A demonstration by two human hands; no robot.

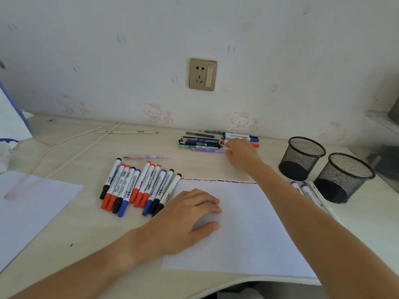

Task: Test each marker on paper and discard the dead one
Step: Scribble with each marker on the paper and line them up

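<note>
From the head view, my left hand (190, 214) lies flat and relaxed on the test paper (241, 234) near the front edge of the tabletop (86, 234), pinning it and holding nothing. My right hand (241, 155) is stretched to the back edge, over the small pile of pens and markers (200, 143) by the wall; its fingers are on a red-capped marker (254, 145) there, but I cannot tell whether they have closed on it. The row of capped markers (138, 186) sits just left of the paper, and a few more markers (308, 193) lie right of it, beside the two mesh pen cups (323, 167). The risk I judge: my reach could nudge the loose pile so it rolls and mixes, or my forearm could smear the scribbles (218, 180) along the paper's far edge. I could also lose track of which markers I've tested, and bin a good one.
</note>
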